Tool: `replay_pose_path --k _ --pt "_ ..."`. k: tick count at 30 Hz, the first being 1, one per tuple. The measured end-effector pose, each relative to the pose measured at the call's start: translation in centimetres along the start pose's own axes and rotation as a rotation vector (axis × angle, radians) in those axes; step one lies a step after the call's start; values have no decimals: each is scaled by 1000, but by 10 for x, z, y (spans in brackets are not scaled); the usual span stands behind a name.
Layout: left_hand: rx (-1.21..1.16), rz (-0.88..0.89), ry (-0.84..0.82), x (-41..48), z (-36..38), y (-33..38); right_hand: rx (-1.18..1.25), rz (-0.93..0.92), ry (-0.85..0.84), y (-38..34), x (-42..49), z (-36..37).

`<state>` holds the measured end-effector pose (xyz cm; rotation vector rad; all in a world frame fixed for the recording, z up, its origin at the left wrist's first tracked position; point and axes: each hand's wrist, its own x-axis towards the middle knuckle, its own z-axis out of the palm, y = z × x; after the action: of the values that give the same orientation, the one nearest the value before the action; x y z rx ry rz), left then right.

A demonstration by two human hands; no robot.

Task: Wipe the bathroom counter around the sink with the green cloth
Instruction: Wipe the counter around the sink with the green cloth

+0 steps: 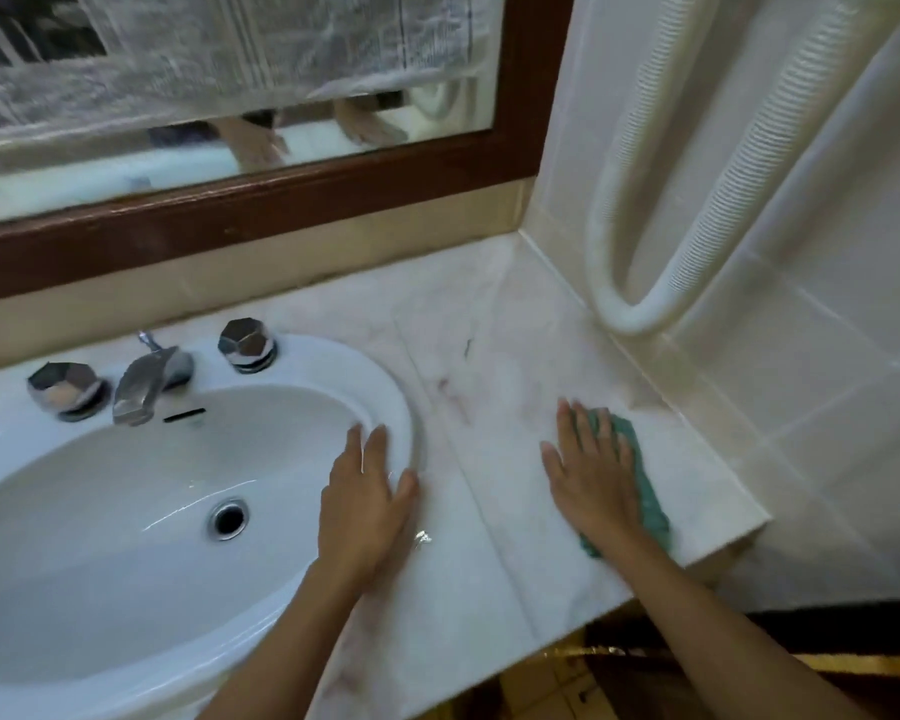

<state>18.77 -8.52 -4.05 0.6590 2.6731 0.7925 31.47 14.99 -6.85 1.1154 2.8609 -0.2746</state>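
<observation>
Pressing flat on the green cloth (pixel 640 480), the right hand (pixel 591 475) lies palm down with its fingers spread — no pinch, the grip apart and simply bearing on the fabric. That cloth sits on the marble bench (pixel 489 356) to the right of the sink (pixel 126 511), near the bench's front edge and close to the tiled side wall (pixel 827 356). Most of it is covered by the hand; a strip shows along the right side of the fingers and a corner shows below the wrist.

On the left, the left hand (pixel 367 506) rests open on the right rim of the sink, fingers together and pointing away, thumb side lying over the seam between basin and bench. It holds nothing.

Farther back on the sink ledge stand two faceted chrome tap knobs (pixel 245 345) with a chrome spout (pixel 144 384) between them. A dark drain (pixel 228 519) sits in the bowl. Faint grey smudges mark the bench between the sink and the far right corner.

Behind the sink a wood-framed mirror (pixel 281 194) runs along the far wall — its glass is heavily streaked. A white ribbed hose (pixel 697 200) hangs in a loop against the tiles on the right, its lowest bend just above the back of the bench.
</observation>
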Motion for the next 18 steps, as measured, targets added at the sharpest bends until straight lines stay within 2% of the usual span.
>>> replay_pose_path --k 5,10,12,15,18 --pt "61 -93 -20 4 5 12 115 -67 55 -16 115 -16" --pt "111 -124 -32 8 4 14 93 -292 11 -79 223 -15" --pt "135 -123 -23 9 4 15 78 -416 -21 -115 248 -12" --pt "152 -132 -2 10 5 14 64 -702 -112 -162 251 -6" --pt "132 -147 3 10 6 13 51 -942 -148 -164 215 -3"
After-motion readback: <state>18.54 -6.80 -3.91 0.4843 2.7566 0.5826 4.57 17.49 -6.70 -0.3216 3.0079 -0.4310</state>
